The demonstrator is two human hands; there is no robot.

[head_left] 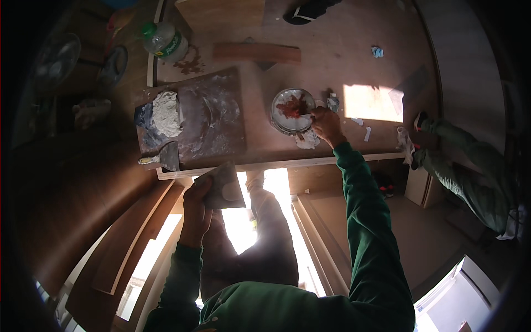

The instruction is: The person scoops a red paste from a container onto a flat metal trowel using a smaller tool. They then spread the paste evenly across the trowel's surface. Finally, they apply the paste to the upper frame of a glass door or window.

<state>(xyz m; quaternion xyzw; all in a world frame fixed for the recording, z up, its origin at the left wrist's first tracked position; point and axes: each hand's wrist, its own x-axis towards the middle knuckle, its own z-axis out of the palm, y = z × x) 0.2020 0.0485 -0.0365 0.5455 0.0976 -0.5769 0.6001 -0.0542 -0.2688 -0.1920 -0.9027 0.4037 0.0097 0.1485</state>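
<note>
My left hand [197, 196] is closed round the edge of a flat, dark rectangular plate [222, 180] with a paler rounded patch near its right edge. The plate is held over my legs, in front of the worktop's near edge. My right hand [327, 126] reaches to the rim of a round tub [284, 126] that contains whitish material and a red-brown heap [293, 106]. Its fingers are pinched together, and whatever they hold is too small and shadowed to name. A crumpled whitish scrap [308, 140] lies just below the tub.
Left on the worktop [326, 72] is a dusty board [215, 133] bearing a white powdery heap [166, 114] and a scraper [169, 156]. Behind are a green-capped plastic bottle [166, 42], a wooden strip [257, 52] and a dark shoe [311, 11]. Another person's legs [462, 177] are at right.
</note>
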